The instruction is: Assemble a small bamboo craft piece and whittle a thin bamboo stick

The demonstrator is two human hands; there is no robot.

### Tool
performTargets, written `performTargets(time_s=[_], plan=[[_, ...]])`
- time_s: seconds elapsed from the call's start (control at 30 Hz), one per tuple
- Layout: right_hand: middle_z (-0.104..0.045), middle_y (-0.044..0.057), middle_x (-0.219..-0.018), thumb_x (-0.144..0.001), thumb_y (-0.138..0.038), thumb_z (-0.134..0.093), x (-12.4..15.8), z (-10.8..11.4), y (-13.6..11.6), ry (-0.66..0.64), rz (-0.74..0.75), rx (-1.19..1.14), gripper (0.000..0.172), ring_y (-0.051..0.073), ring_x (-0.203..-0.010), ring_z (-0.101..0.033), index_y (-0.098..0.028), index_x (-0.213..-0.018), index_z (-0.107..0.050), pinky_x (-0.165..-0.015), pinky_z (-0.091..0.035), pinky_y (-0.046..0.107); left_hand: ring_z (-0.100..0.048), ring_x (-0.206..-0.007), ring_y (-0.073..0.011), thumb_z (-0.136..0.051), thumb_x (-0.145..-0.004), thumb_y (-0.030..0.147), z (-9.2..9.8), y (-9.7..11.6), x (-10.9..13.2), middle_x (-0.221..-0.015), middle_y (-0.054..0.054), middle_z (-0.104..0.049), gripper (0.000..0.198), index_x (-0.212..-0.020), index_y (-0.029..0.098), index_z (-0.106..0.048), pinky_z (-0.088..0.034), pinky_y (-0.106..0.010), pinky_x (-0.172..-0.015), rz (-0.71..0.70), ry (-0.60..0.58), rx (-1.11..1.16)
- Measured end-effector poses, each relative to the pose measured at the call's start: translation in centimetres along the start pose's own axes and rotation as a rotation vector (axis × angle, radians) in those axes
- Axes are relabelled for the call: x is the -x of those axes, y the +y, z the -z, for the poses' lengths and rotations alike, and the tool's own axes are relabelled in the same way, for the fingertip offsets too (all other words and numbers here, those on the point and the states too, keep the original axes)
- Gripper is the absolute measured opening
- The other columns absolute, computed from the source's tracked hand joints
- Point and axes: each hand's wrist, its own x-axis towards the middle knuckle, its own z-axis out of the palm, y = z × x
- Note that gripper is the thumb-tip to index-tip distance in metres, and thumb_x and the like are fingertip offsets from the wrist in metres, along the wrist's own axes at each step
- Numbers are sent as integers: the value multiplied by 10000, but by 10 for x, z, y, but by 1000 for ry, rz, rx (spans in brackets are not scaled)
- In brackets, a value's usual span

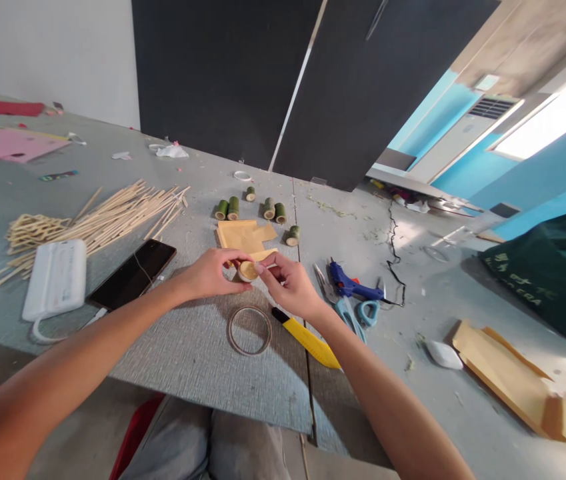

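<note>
Over the front of the grey table, my left hand (213,272) is closed, its thumb and fingers around the side of a small round tan-topped piece (249,270). My right hand (289,283) pinches the right edge of the same piece. Whether it is bamboo or rolled paper, I cannot tell. Just behind the hands lies brown paper (243,235), partly folded. Beyond that stand or lie several short green bamboo pieces (233,208). A roll of tape (249,330) lies flat below my hands. A yellow utility knife (313,341) rests beneath my right forearm.
Left are bamboo sticks (113,217), a white power bank (57,280) and a black phone (133,275). Right are a blue glue gun (353,283), light-blue scissors (367,312), pliers (325,283), a brown envelope (507,377) and a dark green bag (553,273). A black board (233,80) stands behind.
</note>
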Motion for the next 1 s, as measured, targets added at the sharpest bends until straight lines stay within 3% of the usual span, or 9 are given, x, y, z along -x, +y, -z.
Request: performTargets(time_s=[0.27, 0.5, 0.67, 0.77, 1.0], plan=[[-486, -99, -456, -949, -588, -590, -1, -6, -5, 0, -97, -199, 386, 71, -345, -398, -205, -916, -548, -376, -260, 194, -687, -848, -191, -852, -713, 290, 2, 1, 0, -951, -34, -782, 419, -1111, 203, -750, -520, -310, -784, -20, -19, -26], [-471, -111, -438, -928, -601, -621, -1, -9, -3, 5, -117, -223, 395, 68, -322, -394, -212, -905, -552, -353, -245, 190, -684, -904, -216, -903, -646, 446, 17, 7, -2, -1029, -66, -772, 566, -1123, 194, -729, -530, -335, -826, -53, -71, -37], [-470, -108, -447, -937, -594, -612, 0, -8, -3, -3, -107, -210, 387, 65, -334, -391, -216, -894, -544, -364, -249, 191, -570, -724, -145, -745, -831, 325, 34, 12, -4, -814, -30, -706, 164, -924, 192, -765, -469, -282, -690, -111, 73, -40], [-451, -110, -443, -939, -601, -606, 0, -8, -4, 6, -94, -196, 397, 61, -341, -375, -213, -884, -541, -369, -235, 194, -505, -643, -125, -723, -865, 337, 32, 12, -4, -713, -16, -654, 183, -940, 196, -812, -410, -265, -603, -92, 59, -21], [-477, -98, -456, -922, -616, -624, 0, -10, -4, 7, -81, -234, 412, 63, -357, -367, -216, -882, -538, -375, -227, 203, -501, -617, -110, -712, -884, 351, 20, 12, -1, -757, -29, -683, 240, -1027, 195, -826, -375, -257, -566, -43, -12, 3]])
